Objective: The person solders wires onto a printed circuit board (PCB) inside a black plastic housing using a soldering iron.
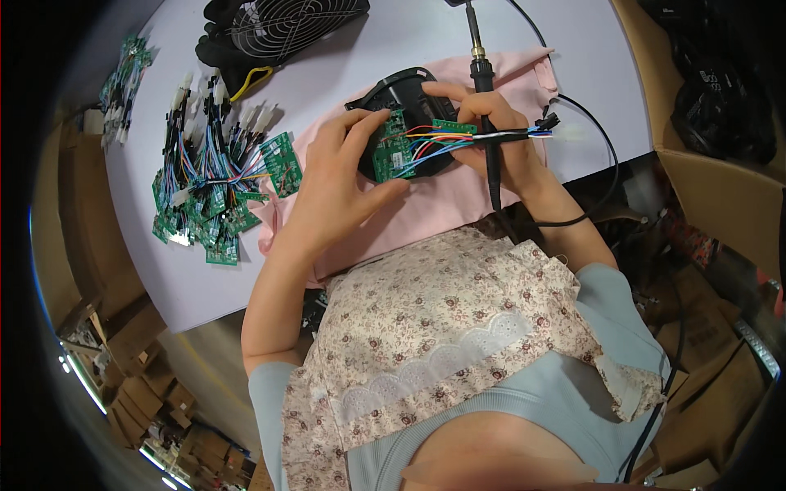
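My left hand (344, 172) spans a green circuit board (393, 155), fingers at its far edge and thumb at its near edge. Under the board lies a black plastic housing (438, 106) on a pink cloth (352, 241). Coloured wires (430, 143) run rightward from the board, past a small green board (454, 127), to a black connector (546, 121). My right hand (506, 135) holds a soldering iron (483, 78), its metal end pointing away from me. One right finger reaches onto the housing; the wires pass by this hand, and its grip on them is partly hidden.
A pile of wired circuit boards (209, 192) covers the table's left side, with another bunch (125, 86) farther back. A black fan with a wire guard (282, 29) stands at the back beside a dark glove (225, 57). The iron's cable (610, 155) loops at the right near a cardboard box (725, 192).
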Motion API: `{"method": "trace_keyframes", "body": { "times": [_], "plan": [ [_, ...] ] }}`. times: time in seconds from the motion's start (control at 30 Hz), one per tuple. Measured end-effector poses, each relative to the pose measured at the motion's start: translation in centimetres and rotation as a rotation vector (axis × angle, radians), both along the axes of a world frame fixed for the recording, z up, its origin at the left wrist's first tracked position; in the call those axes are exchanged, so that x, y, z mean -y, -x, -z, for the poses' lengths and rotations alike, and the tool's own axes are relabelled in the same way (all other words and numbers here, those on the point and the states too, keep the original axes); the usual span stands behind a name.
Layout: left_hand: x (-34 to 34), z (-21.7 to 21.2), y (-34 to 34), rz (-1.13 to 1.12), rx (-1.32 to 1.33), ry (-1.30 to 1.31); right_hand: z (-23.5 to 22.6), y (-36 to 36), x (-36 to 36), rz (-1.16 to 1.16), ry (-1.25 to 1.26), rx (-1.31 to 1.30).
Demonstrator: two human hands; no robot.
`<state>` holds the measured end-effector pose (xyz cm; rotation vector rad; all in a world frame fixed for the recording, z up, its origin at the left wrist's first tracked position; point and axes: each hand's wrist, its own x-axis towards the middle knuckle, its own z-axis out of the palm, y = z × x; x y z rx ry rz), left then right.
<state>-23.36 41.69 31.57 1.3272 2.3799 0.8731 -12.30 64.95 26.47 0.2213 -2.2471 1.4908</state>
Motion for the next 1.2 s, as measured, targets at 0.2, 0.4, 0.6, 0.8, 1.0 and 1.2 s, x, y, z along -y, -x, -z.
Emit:
{"method": "trace_keyframes", "body": {
  "times": [0.2,0.4,0.6,0.8,1.0,1.2],
  "plan": [
    [-0.5,-0.7,0.6,0.009,0.081,0.069,0.6,0.1,0.0,0.006,0.031,-0.026],
    [-1.1,-1.1,0.3,-0.016,0.174,0.093,0.1,-0.2,0.1,-0.02,0.065,0.019],
    [-1.2,-1.9,-0.5,-0.044,-0.124,0.142,-0.4,0.2,-0.1,-0.028,-0.029,-0.044],
    [-1.8,-1.3,-0.6,-0.095,-0.36,0.206,-0.2,0.4,0.0,-0.019,-0.025,-0.065],
    [-2.0,-1.2,-0.4,-0.082,-0.384,0.263,0.5,0.4,0.5,-0.016,0.064,-0.047],
    [-2.2,-1.1,-0.2,-0.075,-0.356,0.261,0.4,0.0,0.4,-0.028,0.051,0.001]
  ]
}}
